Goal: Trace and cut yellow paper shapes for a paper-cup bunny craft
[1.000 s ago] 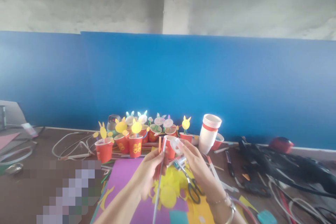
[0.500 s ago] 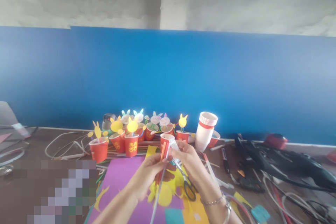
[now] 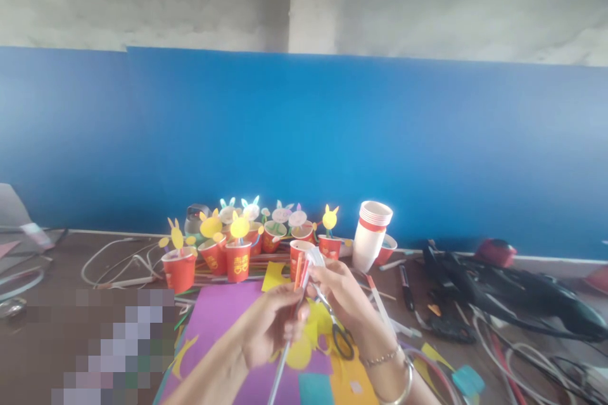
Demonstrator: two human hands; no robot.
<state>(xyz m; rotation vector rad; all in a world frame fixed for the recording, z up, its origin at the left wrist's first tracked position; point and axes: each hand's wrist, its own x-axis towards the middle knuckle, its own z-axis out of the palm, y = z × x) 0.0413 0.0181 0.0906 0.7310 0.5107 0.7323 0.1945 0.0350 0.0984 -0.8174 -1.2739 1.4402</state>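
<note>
My left hand (image 3: pixel 272 328) is closed around a long white and red straw (image 3: pixel 285 354) that runs down toward the bottom edge. My right hand (image 3: pixel 338 294) pinches a small white paper piece (image 3: pixel 315 257) at the top of that straw. Both hands meet above a purple sheet (image 3: pixel 223 323) with yellow cut-outs (image 3: pixel 299 352). Black-handled scissors (image 3: pixel 338 336) lie just under my right hand. A red cup (image 3: pixel 298 253) stands directly behind the fingers.
Several red cups with paper bunny heads on sticks (image 3: pixel 237 247) stand in rows by the blue wall (image 3: pixel 304 145). A stack of white and red cups (image 3: pixel 373 234) stands to their right. Black cables and tools (image 3: pixel 498 304) crowd the right; white cords (image 3: pixel 123 266) lie left.
Both hands have drawn slightly closer together and lower over the purple sheet. The white paper piece has turned from a flat round face to edge-on at the straw's top. The view shifted a little.
</note>
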